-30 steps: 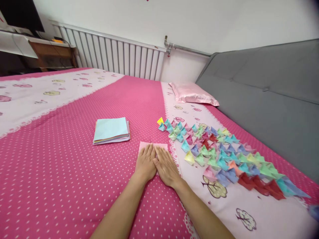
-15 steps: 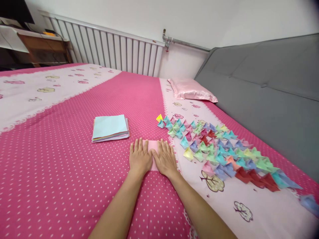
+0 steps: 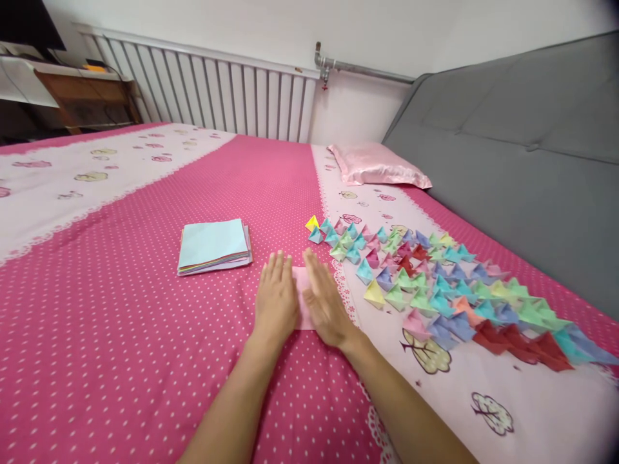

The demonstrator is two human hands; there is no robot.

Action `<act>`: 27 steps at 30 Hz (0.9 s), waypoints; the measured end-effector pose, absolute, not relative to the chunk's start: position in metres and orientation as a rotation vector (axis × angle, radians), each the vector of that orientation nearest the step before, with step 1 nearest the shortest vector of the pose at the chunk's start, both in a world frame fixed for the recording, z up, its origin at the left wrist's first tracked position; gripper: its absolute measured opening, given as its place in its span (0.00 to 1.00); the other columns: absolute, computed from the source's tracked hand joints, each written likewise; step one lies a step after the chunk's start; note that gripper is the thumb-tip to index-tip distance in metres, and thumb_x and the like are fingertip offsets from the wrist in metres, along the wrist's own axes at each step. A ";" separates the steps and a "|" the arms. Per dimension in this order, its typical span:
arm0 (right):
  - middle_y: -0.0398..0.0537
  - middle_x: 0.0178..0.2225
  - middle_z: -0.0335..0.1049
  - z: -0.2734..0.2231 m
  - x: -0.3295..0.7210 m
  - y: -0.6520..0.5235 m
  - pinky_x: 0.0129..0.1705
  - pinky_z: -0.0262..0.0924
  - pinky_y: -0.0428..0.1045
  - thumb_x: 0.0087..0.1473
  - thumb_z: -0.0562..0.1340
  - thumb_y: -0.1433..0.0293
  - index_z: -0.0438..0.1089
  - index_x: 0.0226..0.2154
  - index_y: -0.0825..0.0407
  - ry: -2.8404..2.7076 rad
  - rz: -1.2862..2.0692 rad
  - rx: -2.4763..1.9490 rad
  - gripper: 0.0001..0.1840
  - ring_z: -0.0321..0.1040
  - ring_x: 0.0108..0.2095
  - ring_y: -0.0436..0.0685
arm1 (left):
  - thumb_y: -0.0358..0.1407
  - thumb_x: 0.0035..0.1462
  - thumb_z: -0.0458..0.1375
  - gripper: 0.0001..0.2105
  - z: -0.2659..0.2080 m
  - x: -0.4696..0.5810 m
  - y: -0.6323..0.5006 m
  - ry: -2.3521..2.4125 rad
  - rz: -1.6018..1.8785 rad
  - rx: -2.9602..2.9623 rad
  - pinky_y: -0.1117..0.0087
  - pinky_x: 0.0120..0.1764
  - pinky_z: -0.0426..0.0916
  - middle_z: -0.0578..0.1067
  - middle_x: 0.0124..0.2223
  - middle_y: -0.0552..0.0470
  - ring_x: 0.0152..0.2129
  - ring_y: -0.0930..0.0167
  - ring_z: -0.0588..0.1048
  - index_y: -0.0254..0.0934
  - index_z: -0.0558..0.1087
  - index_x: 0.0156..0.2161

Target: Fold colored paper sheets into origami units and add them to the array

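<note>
A sheet of pale pink paper lies on the bedspread, partly covered by both hands. My left hand rests over its left side, fingers stretched out and close together. On the other side, my right hand is tilted on edge above the paper, fingers extended and thumb pointing inward. Neither hand grips anything. To the left sits a stack of coloured square paper with a light blue sheet on top. Many small folded paper boats in several colours stand in rows to the right.
The pink dotted bedspread covers the bed. A pink pillow lies at the far right against a grey padded headboard. Beyond the bed are a white radiator and a desk with a dark monitor.
Both hands were flat on the pink paper. The right hand has now turned onto its edge and lifted its fingers, and the left hand's fingers have drawn closer together. The view has shifted slightly.
</note>
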State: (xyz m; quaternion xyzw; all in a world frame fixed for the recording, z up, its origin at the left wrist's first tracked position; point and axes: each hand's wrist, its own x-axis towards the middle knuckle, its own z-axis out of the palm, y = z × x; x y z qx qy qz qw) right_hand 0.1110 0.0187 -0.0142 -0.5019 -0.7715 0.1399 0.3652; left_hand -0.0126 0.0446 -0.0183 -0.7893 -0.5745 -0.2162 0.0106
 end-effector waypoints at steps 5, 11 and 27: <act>0.46 0.64 0.34 -0.039 0.107 0.029 0.62 0.30 0.57 0.61 0.37 0.58 0.32 0.62 0.50 -2.198 0.605 -1.362 0.30 0.30 0.63 0.53 | 0.31 0.55 0.43 0.27 -0.033 -0.010 0.041 -1.689 -0.291 -2.767 0.55 0.58 0.46 0.53 0.62 0.39 0.60 0.59 0.45 0.27 0.51 0.61; 0.50 0.63 0.38 -0.050 0.109 0.035 0.62 0.30 0.56 0.60 0.36 0.55 0.40 0.61 0.55 -2.199 0.510 -1.517 0.33 0.32 0.63 0.55 | 0.33 0.57 0.40 0.26 -0.035 -0.009 0.040 -1.775 -0.103 -2.690 0.58 0.59 0.41 0.51 0.63 0.41 0.60 0.60 0.45 0.28 0.50 0.61; 0.50 0.63 0.39 -0.052 0.109 0.034 0.61 0.26 0.56 0.60 0.35 0.55 0.44 0.61 0.54 -2.121 0.271 -1.810 0.33 0.31 0.63 0.58 | 0.41 0.60 0.38 0.24 -0.040 -0.009 0.046 -2.019 -0.208 -2.455 0.58 0.58 0.42 0.51 0.63 0.43 0.60 0.60 0.47 0.40 0.53 0.61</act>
